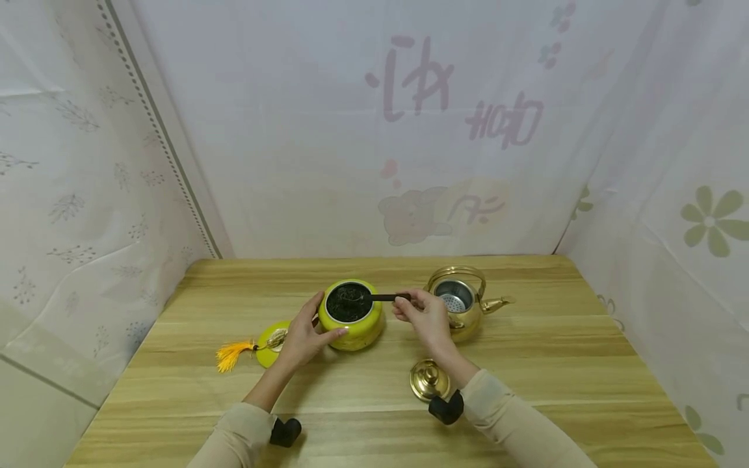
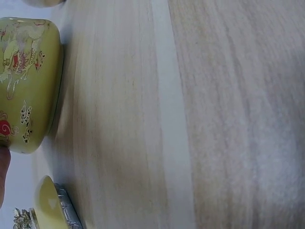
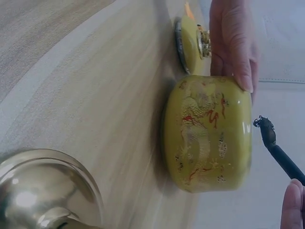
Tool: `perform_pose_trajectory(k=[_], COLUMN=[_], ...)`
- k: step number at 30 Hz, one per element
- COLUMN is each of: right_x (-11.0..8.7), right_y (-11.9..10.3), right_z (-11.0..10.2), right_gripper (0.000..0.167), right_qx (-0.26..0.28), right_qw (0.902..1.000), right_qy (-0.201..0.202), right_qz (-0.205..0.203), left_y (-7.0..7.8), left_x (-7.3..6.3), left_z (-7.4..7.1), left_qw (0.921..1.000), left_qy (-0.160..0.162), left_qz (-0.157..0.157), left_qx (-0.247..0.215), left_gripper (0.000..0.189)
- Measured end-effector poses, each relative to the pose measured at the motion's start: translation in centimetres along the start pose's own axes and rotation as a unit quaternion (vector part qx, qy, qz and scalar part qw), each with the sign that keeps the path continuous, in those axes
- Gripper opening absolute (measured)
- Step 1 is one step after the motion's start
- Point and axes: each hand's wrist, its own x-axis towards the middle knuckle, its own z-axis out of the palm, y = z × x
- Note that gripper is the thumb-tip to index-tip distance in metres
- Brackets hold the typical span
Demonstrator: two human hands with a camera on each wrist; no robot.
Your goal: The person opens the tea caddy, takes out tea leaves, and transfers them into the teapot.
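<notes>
A yellow ceramic tea jar (image 1: 367, 335), filled with dark tea leaves (image 1: 345, 303), stands uncovered on the table. My left hand (image 1: 304, 338) holds its left side, thumb on the front wall; the jar hides some fingertips. Between thumb and fingers, my right hand (image 1: 426, 317) pinches the handle of a slim dark tea scoop (image 1: 387, 298). The right wrist view shows the scoop's tip (image 3: 268, 132) just above the jar's mouth, bearing a small clump of dark leaves. Right of the jar, an open gold teapot (image 1: 468, 323) has a perforated metal strainer (image 1: 454, 302) inside.
The yellow jar lid (image 1: 269, 354) with an orange tassel (image 1: 234, 355) lies left of the jar, partly behind my left hand. A gold teapot lid (image 1: 429, 378) rests near my right wrist. Printed curtains (image 1: 304, 162) surround the wooden table (image 1: 351, 416) at the back and sides.
</notes>
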Motion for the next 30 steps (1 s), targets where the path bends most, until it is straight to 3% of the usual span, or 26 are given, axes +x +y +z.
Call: perform_pose_trajectory(k=[8,14,18,24,30], right_x=[-0.2,-0.7,-1.4,-2.4,-3.3], right_y=[-1.0,-2.0,-2.6,-3.6,-4.2], right_z=[-0.4,-1.2,-2.0,-3.4,-5.2], right_gripper=[0.021,0.020,0.020,0.023,0.024], right_qx=[0.018,0.034,0.044,0.041,0.038], right_qw=[0.9997,0.9988,0.9978,0.9966,0.9958], right_qy=[-0.003,-0.002,-0.004,0.000,0.001], right_qz=[-0.018,-0.035,-0.050,-0.071,-0.083], left_y=[0.1,0.8,1.5,3.6,5.3], left_x=[-0.5,-1.4,-2.1,-3.0,-3.7], left_z=[-0.4,-0.8,-0.7,0.7,3.0], left_qw=[0.9996,0.9975,0.9941,0.9839,0.9748], left_qy=[0.015,0.055,0.092,0.136,0.113], left_qz=[-0.026,-0.040,-0.031,-0.005,0.006], left_qx=[0.002,-0.019,-0.048,-0.116,-0.192], left_gripper=[0.095,0.091,0.086,0.075,0.072])
